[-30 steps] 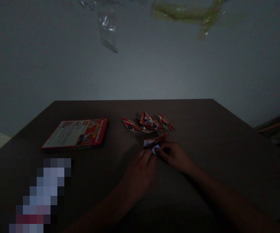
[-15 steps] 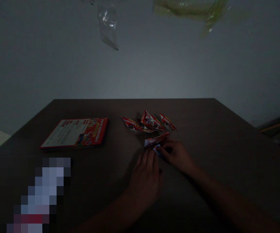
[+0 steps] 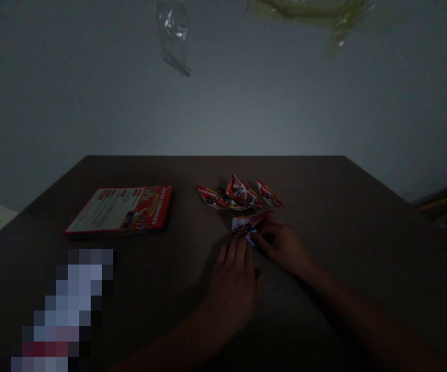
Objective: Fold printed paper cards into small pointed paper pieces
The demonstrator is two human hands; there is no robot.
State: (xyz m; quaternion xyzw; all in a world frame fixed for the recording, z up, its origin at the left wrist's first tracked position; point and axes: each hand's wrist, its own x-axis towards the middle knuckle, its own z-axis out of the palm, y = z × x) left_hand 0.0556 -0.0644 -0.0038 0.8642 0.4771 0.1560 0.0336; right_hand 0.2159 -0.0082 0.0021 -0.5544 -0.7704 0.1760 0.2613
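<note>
In the dim head view a piece of folded printed paper [image 3: 249,222] stands partly raised on the table [image 3: 161,299], its coloured print hard to read. My left hand [image 3: 233,281] lies flat at its near edge, fingers stretched forward and fingertips against the paper. My right hand [image 3: 285,247] pinches the paper's near right part between thumb and forefinger, where a light blue patch shows. Just beyond stand several folded red printed paper pieces [image 3: 237,191] with pointed tips, grouped close together. What lies under my left fingers is hidden.
A flat red and white printed booklet or stack of sheets [image 3: 115,212] lies at the left. A pixelated pale item [image 3: 68,305] is at the front left. Clear plastic [image 3: 173,36] and yellowish tape [image 3: 308,11] cling to the wall behind.
The view has shifted very slightly. Both hands keep nearly the same place at the folded paper, and the other pieces have not moved.
</note>
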